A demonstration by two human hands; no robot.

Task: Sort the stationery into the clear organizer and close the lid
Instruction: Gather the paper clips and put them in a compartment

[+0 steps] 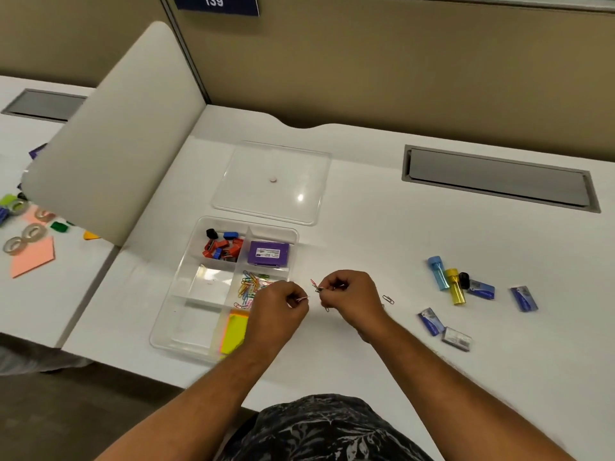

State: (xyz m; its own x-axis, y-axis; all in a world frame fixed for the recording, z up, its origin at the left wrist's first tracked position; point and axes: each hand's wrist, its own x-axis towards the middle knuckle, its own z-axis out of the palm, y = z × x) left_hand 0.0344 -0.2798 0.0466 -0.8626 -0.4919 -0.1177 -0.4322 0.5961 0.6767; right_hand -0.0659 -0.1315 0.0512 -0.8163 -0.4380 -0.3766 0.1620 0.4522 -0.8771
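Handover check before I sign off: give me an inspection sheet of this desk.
Surface: white desk, cable hatch shut.
Job's things: clear organizer open; binder clips, purple box, paper clips, sticky notes inside; lid lies behind it.
Clutter: loose paper clip, small boxes, tubes at right.
Hands: left hand, right hand each pinch paper clips.
Cables: nothing seen.
Surroundings: divider; tape rolls beyond.

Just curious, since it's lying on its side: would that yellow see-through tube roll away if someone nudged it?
Probably: the yellow tube looks round and lies flat on the smooth white desk. It touches the blue tube, which might stop it rolling that way. It looks like thin plastic, so likely light.
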